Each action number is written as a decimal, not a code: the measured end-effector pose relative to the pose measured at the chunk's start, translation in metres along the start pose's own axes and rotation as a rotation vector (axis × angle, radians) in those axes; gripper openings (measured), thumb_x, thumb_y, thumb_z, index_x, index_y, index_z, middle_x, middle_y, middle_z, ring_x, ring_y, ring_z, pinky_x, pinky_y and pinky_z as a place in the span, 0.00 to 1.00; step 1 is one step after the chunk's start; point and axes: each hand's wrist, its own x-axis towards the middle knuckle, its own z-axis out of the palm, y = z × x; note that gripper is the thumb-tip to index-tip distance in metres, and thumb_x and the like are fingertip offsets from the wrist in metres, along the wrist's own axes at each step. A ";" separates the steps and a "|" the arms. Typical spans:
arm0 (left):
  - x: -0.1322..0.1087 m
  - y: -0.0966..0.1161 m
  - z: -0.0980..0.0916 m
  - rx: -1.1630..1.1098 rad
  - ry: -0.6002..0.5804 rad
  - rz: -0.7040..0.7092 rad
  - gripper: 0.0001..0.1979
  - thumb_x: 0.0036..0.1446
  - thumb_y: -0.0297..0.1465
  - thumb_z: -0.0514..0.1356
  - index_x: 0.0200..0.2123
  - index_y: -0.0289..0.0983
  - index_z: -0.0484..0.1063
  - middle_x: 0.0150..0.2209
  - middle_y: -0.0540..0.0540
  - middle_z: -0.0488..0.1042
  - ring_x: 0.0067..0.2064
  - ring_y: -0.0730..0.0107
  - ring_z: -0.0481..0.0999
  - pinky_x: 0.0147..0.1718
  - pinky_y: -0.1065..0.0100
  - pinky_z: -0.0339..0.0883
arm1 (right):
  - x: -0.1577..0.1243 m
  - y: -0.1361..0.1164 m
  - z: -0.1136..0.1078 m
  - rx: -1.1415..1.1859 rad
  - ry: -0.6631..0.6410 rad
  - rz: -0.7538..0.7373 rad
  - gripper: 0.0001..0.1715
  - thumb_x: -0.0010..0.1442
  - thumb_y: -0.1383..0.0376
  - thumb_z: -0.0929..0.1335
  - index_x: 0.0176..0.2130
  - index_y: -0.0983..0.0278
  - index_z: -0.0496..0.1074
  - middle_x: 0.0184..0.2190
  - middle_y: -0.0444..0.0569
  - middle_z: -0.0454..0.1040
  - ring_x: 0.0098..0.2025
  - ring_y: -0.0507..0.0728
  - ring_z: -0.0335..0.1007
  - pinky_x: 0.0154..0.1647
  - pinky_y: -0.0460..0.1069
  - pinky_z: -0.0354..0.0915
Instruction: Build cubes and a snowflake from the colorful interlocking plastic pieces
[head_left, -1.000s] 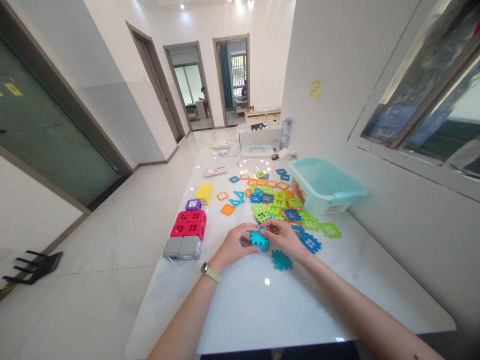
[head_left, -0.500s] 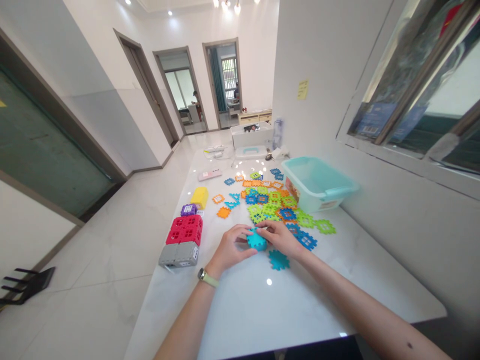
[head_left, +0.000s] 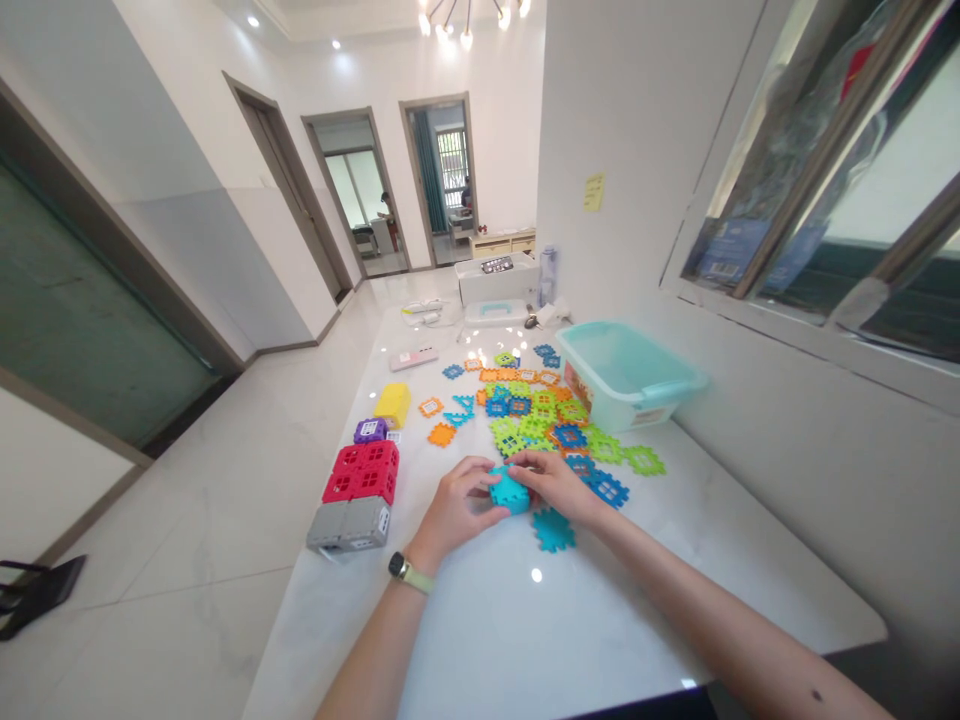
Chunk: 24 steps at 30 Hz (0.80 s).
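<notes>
1. While the left hand (head_left: 455,505) cups the near side of a teal plastic block (head_left: 510,490), its fingers curl forward around the block, with the wrist low over the white marble-look surface (head_left: 480,640).
2. The right hand (head_left: 555,483) comes in from the opposite side, palm down and fingers bent over the block's top, so both hands are closed on the block between them.
3. The block sits between the hands, just above or on the surface; I cannot tell whether it touches.
4. The left forearm rises from the bottom of the view, a wristwatch (head_left: 409,572) with a pale strap on its wrist; the right forearm stretches long from the lower right corner.
5. A flat teal piece (head_left: 553,530) lies just nearer than the right hand, and a blue piece (head_left: 607,490) lies just beside it.
6. Left of the hands stand a red block stack (head_left: 364,472) and a grey block stack (head_left: 349,523).
7. Beyond the hands spreads a pile of flat orange, green and blue pieces (head_left: 532,410), beside a pale teal plastic tub (head_left: 600,345).
</notes>
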 end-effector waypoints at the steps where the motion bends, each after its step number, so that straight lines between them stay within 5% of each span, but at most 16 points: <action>1: 0.000 0.001 0.000 0.027 0.004 0.008 0.16 0.52 0.34 0.68 0.45 0.39 0.75 0.51 0.41 0.68 0.49 0.61 0.74 0.42 0.62 0.79 | 0.000 0.000 0.000 0.011 -0.001 0.014 0.22 0.54 0.49 0.70 0.40 0.64 0.74 0.24 0.41 0.70 0.19 0.49 0.61 0.18 0.45 0.59; 9: 0.000 -0.002 0.006 -0.088 0.056 -0.063 0.11 0.56 0.36 0.65 0.40 0.37 0.75 0.47 0.41 0.69 0.46 0.63 0.76 0.40 0.64 0.77 | 0.003 0.000 -0.002 0.015 -0.046 0.068 0.21 0.54 0.49 0.70 0.35 0.64 0.74 0.18 0.38 0.65 0.16 0.48 0.59 0.16 0.44 0.59; 16: 0.002 -0.012 0.012 -0.260 0.045 -0.266 0.20 0.52 0.38 0.67 0.45 0.36 0.68 0.43 0.44 0.74 0.40 0.64 0.78 0.39 0.64 0.74 | 0.001 0.002 0.001 -0.021 -0.038 0.013 0.19 0.56 0.50 0.69 0.34 0.63 0.73 0.22 0.40 0.66 0.18 0.49 0.61 0.15 0.44 0.58; 24: -0.001 -0.002 0.005 0.078 0.023 -0.209 0.25 0.48 0.36 0.69 0.50 0.39 0.70 0.46 0.42 0.75 0.48 0.57 0.74 0.48 0.59 0.68 | -0.004 -0.004 -0.003 -0.196 -0.080 -0.205 0.19 0.56 0.54 0.72 0.44 0.62 0.76 0.29 0.44 0.73 0.29 0.53 0.67 0.30 0.46 0.64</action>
